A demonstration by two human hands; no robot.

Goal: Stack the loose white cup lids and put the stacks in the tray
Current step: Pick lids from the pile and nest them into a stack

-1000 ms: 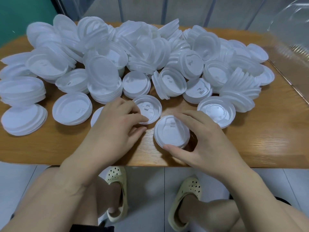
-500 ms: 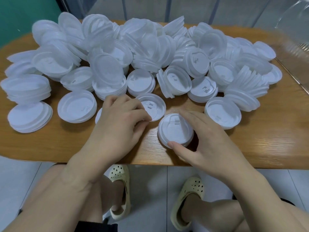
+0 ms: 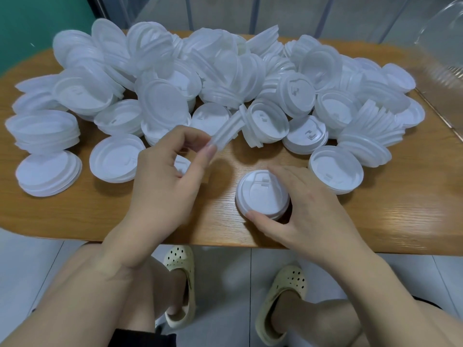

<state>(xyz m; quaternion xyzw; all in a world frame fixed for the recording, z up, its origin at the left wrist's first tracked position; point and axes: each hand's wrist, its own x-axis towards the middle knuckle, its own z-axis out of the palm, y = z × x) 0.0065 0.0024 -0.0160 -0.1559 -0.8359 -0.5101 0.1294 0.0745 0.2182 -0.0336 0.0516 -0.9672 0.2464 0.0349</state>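
A big heap of loose white cup lids covers the back half of the wooden table. My left hand pinches one white lid by its rim and holds it tilted on edge above the table. My right hand grips a short stack of lids that stands near the front edge, thumb at the near side and fingers over the far side. A clear plastic tray shows at the far right corner.
Short stacks of lids sit at the left, and single upturned lids lie right of my hands. Another lid lies partly hidden under my left hand. Bare wood runs along the front right. The table edge is just below my wrists.
My left hand has lifted a lid off the table and tipped it on edge. My right hand stays on the small stack. The camera has shifted slightly.
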